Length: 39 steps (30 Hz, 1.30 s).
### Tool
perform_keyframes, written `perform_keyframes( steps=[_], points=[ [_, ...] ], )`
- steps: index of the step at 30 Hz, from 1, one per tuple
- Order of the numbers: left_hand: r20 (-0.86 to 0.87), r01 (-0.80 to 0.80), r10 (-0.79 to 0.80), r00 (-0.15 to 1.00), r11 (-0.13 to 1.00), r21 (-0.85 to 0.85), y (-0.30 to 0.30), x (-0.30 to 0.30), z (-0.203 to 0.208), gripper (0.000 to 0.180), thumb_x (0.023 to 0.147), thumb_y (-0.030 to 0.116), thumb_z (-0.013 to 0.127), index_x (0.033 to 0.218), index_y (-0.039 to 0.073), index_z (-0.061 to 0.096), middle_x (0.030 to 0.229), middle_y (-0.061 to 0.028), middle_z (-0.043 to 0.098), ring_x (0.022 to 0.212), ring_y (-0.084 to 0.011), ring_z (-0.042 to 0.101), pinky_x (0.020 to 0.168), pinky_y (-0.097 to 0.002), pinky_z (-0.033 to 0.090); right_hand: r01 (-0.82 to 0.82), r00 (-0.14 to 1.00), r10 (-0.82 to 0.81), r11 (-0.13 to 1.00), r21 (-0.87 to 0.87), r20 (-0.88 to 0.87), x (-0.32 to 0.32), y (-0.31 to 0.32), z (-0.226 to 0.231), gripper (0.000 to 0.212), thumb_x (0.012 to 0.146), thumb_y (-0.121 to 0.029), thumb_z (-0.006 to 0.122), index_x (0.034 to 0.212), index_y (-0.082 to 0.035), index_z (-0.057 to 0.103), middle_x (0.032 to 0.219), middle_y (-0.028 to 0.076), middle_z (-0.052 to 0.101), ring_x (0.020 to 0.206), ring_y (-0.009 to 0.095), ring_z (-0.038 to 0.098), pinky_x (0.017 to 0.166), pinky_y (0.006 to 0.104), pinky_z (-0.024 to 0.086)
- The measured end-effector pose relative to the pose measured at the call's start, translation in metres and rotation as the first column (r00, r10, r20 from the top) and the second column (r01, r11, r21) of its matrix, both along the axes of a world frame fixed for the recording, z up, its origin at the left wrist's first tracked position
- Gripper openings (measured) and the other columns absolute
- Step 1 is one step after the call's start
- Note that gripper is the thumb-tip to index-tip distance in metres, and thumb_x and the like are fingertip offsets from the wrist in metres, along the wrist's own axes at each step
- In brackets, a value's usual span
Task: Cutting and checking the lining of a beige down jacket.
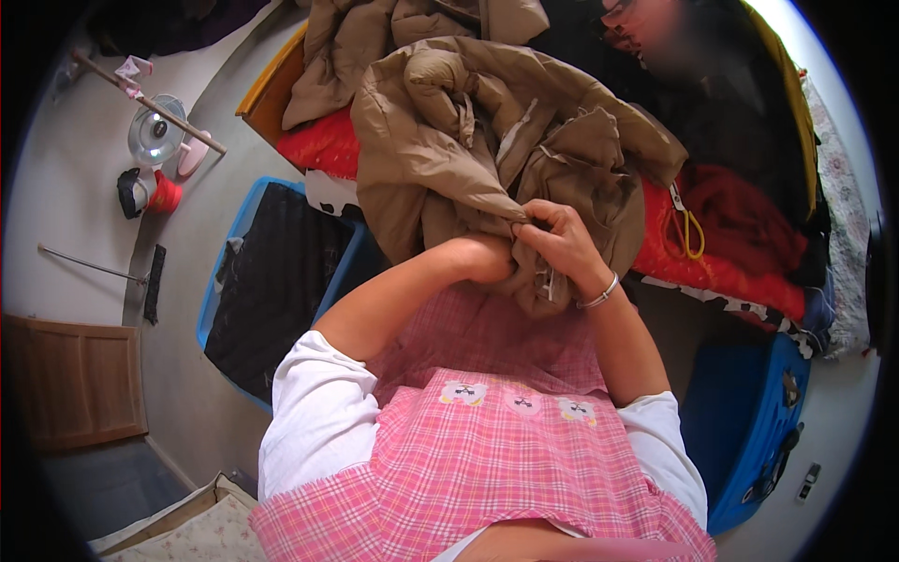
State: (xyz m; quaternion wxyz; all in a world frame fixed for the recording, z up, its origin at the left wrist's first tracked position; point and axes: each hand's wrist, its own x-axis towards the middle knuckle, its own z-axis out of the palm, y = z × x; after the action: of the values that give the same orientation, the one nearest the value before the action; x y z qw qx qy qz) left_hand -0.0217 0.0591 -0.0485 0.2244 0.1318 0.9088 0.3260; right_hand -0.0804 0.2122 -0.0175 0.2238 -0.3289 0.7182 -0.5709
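Note:
A brown padded jacket (412,140) lies bunched up before me, its near part hanging toward my lap. My right hand (562,242) is closed, pinching a fold of it between thumb and fingers. Right beside it, my left hand (487,257) is curled against the same fold, its fingertips mostly hidden by the fabric. The two hands meet at the jacket's edge. To the right of the jacket, scissors with yellow handles (693,234) rest on a red cloth (735,281).
Dark clothes (740,140) and a dark red garment (740,220) are heaped at the right. A blue bin (208,300) holding black fabric stands at my left, and a blue crate (749,421) at my right. A fan (155,136) and a broom (154,286) are farther left.

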Motion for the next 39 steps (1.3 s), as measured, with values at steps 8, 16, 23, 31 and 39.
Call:
perform_keyframes(
  steps=[8,16,23,31,39],
  points=[
    [0.023,0.178,-0.194,0.981,0.937,0.299,0.015,0.017,-0.065,0.036,0.084,0.009,0.049,0.118,0.005,0.057,0.115,-0.0113,0.061,0.106,-0.0184,0.058,0.086,-0.0317,0.046,-0.213,0.9,0.265,0.96,0.182,-0.347,0.005,-0.007,0.027,0.02,0.073,-0.011,0.067,0.075,0.005,0.054,0.064,0.014,0.045,0.059,0.017,0.043,0.056,0.0329,0.039],
    [0.008,0.155,-0.162,0.987,0.955,0.251,0.016,0.012,-0.094,0.039,0.091,0.019,0.046,0.127,0.006,0.052,0.124,-0.0121,0.057,0.113,-0.0177,0.055,0.092,-0.0319,0.044,-0.232,0.836,0.245,0.969,0.089,-0.491,0.017,-0.02,0.012,0.023,0.071,-0.017,0.067,0.07,0.002,0.053,0.067,0.017,0.05,0.066,0.035,0.053,0.059,0.0411,0.042],
    [0.129,0.04,-0.074,0.989,0.968,0.247,0.004,0.025,-0.068,0.041,0.092,0.023,0.047,0.131,0.007,0.049,0.127,-0.0118,0.055,0.114,-0.0172,0.054,0.094,-0.0324,0.043,-0.18,0.824,0.264,0.961,0.209,-0.502,0.009,-0.011,0.002,0.021,0.074,-0.018,0.067,0.08,0.0,0.059,0.078,0.014,0.057,0.078,0.033,0.058,0.068,0.0407,0.047],
    [0.107,-0.101,0.096,0.99,0.994,0.041,-0.082,0.089,0.002,0.031,0.089,0.018,0.054,0.117,0.005,0.061,0.117,-0.0145,0.061,0.108,-0.0246,0.056,0.093,-0.0337,0.043,0.186,0.603,-0.12,0.982,-0.007,-0.789,-0.021,0.041,0.039,0.038,0.071,-0.014,0.073,0.107,-0.009,0.062,0.113,0.01,0.058,0.107,0.029,0.054,0.09,0.0399,0.045],
    [-0.104,-0.545,0.563,0.82,0.823,0.158,-0.164,0.09,0.063,0.023,0.083,0.015,0.062,0.103,0.003,0.064,0.088,-0.0072,0.067,0.079,-0.0179,0.064,0.071,-0.0291,0.05,0.46,0.48,-0.196,0.886,0.055,-0.855,-0.104,0.048,0.011,0.073,0.069,-0.014,0.074,0.134,-0.015,0.041,0.137,0.011,0.039,0.123,0.032,0.042,0.097,0.0431,0.039]
  ],
)
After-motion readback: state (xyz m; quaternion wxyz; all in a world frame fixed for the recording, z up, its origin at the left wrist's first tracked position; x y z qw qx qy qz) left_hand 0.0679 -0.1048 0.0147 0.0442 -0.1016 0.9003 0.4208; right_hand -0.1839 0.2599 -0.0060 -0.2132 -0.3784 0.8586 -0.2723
